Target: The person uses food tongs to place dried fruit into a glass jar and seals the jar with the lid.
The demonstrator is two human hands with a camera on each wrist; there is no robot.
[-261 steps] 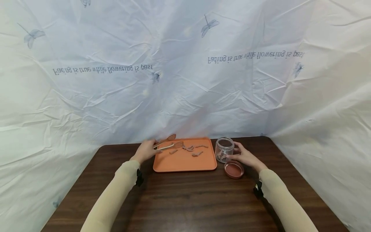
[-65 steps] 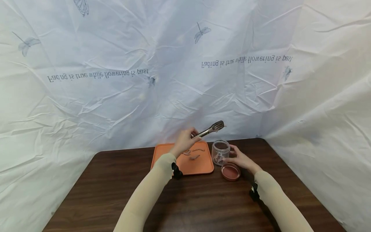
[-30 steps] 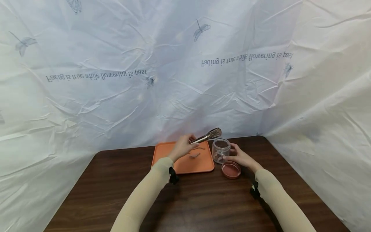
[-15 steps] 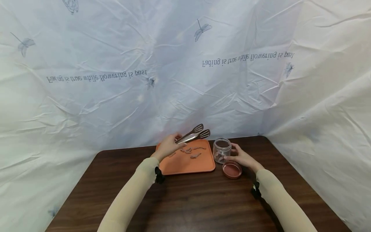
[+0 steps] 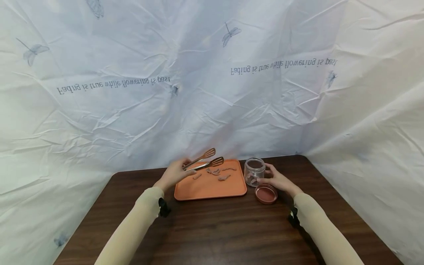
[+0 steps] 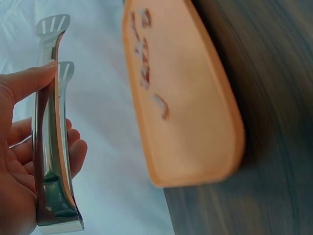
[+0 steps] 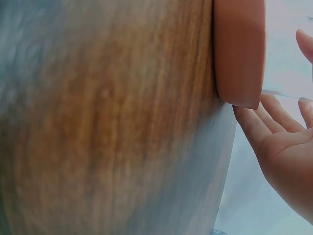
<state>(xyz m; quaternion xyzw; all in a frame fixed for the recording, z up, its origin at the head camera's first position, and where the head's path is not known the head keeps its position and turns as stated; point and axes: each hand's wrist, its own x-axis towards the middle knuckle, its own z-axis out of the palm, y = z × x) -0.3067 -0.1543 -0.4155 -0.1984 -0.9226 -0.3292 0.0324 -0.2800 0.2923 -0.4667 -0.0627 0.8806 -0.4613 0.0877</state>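
Note:
My left hand (image 5: 173,173) holds metal tongs (image 5: 216,162) above the left side of the orange tray (image 5: 212,190). In the left wrist view, thumb and fingers lie on either side of the tongs (image 6: 61,147), whose slotted ends stand apart with nothing between them. Several small brownish strips (image 5: 223,177) lie scattered on the tray. Right of it stands a clear jar (image 5: 254,165), mouth up, with a few similar pieces in its bottom. My right hand (image 5: 281,182) grips the jar's right side, thumb in front. In the right wrist view the reddish-brown lid (image 7: 239,54) appears beside the fingers.
The lid (image 5: 266,194) lies on the dark wooden table (image 5: 212,228) just in front of the jar, close to my right wrist. White printed sheeting (image 5: 198,110) hangs behind the table's far edge and along both sides.
My left hand moved the tongs from beside the jar's mouth back left over the tray, and their ends spread apart. The strip they held is gone from them. The right hand stayed at the jar.

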